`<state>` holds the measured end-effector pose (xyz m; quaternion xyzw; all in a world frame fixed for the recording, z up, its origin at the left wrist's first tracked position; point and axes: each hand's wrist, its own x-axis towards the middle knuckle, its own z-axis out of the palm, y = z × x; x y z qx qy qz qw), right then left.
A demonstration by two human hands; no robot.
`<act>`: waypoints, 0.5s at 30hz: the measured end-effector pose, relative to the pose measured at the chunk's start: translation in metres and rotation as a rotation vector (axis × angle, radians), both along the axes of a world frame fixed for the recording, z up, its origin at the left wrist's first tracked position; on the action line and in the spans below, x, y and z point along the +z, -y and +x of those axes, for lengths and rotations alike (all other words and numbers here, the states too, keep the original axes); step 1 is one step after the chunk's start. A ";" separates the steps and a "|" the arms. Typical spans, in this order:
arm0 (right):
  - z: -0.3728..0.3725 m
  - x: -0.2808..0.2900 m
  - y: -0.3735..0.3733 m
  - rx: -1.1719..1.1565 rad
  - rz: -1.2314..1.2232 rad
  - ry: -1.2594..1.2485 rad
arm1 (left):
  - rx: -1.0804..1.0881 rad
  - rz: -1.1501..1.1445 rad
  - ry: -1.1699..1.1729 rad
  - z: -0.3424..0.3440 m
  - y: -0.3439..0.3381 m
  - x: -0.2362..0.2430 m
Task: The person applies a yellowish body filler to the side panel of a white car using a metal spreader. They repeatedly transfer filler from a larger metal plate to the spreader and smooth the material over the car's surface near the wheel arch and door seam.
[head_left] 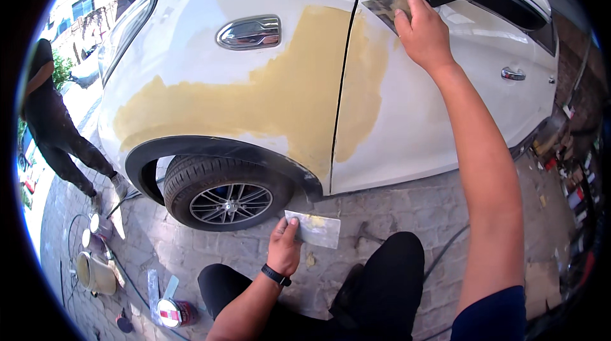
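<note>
My right hand is raised to the upper part of a white car door, fingers closed on a dark, smeared putty spreader. The blade lies at or close to the panel, just below the black window trim; whether it touches is unclear. Low in front of the wheel, my left hand pinches a pale rectangular plate with a small yellowish smear along its top. Yellow-beige body filler covers much of the white front fender and runs across the seam onto the door's front edge.
A black-trimmed wheel arch and tyre stand ahead of my knees. At lower left are a bucket, an open tin, smaller cans and a hose on the paving. Another person stands at far left. Assorted items line the right side.
</note>
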<state>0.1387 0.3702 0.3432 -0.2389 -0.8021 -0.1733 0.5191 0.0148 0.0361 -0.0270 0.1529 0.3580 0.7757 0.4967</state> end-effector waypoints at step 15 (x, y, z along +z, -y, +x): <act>0.003 0.022 0.008 -0.008 -0.165 0.219 | -0.012 0.032 0.014 0.000 0.003 -0.003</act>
